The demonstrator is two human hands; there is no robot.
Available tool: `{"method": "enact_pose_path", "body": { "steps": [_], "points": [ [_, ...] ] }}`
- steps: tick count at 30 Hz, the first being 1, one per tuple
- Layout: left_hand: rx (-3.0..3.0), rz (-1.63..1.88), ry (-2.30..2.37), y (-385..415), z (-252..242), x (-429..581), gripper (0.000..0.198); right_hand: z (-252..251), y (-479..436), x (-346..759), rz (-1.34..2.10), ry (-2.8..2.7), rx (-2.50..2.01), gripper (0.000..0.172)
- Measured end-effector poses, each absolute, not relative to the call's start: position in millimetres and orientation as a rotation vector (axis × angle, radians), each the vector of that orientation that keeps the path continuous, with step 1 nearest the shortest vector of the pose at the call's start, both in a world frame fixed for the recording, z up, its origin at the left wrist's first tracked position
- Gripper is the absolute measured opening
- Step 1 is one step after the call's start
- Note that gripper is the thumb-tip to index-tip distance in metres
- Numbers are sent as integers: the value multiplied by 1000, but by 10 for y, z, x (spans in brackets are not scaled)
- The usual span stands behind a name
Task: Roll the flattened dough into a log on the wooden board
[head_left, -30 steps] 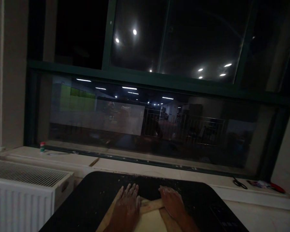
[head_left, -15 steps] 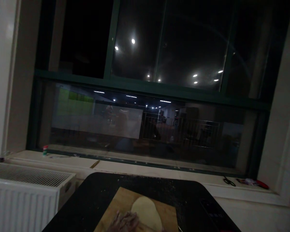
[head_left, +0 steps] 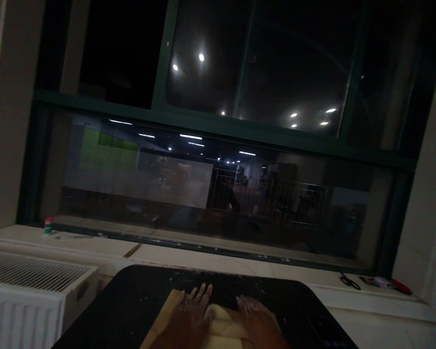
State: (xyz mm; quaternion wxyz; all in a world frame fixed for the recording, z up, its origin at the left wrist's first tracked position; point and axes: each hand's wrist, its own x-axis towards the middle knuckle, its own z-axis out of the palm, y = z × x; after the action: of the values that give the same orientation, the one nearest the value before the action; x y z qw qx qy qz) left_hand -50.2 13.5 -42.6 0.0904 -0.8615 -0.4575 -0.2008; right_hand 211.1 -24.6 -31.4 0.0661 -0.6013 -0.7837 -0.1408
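Note:
My left hand (head_left: pixel 193 312) lies over the left part of a wooden board (head_left: pixel 159 324), its flour-dusted fingers stretched forward and spread. On the right side of the board, my right hand (head_left: pixel 257 317) reaches forward with its fingers extended, also floury. A flat piece of pale dough (head_left: pixel 221 312) shows between the two hands. Across the dough runs a tan bar that looks like a rolling pin (head_left: pixel 228 330), with both hands over its ends. The palms and the contact under them are hidden.
The board rests on a black tabletop (head_left: pixel 131 305) with white flour specks. A white radiator (head_left: pixel 25 315) stands at the left. On the windowsill (head_left: pixel 160 254) are a red-and-green container (head_left: pixel 48 226), scissors (head_left: pixel 350 281) and a red item (head_left: pixel 400 286). A dark window rises behind.
My left hand has moved up and forward over the dough, its fingers now spread. My right hand has come into view, and the bar now shows across the dough. The view has shifted slightly.

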Motion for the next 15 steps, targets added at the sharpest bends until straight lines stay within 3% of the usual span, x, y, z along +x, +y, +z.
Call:
{"method": "enact_pose_path", "body": {
  "steps": [3,8,15],
  "points": [
    [-2619,-399,-1602,336,-209,-363,54,-113,39,1972,-435,-2338,-1858,57],
    [-2575,-409,-1713,334,-31,-306,60,-147,142,1960,-395,-2295,-1873,51],
    [-2328,-786,-1275,-42,-492,-523,53,-598,-497,2071,-547,-2181,-1834,49]
  ]
}}
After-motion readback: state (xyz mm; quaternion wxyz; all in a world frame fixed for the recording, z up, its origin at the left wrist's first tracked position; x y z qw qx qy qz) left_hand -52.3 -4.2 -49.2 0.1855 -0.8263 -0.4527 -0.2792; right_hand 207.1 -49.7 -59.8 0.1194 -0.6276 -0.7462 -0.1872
